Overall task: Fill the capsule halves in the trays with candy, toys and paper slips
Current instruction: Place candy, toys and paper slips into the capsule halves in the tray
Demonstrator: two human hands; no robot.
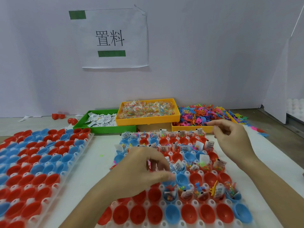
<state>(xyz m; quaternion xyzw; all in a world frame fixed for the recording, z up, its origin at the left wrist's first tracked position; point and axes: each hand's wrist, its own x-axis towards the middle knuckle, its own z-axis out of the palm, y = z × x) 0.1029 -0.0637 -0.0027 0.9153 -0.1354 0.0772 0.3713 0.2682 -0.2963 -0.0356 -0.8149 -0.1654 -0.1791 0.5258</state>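
Two capsule trays [92, 137] – three bins [148, 120] – two hands [230, 137]

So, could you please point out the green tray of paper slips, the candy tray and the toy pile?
green tray [105, 129]: head view, front wall.
candy tray [148, 120]: head view, front wall.
toy pile [199, 113]: head view, middle of heap.

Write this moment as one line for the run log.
left hand: over tray, contents unclear | right hand: raised, nothing seen held | front capsules: unfilled
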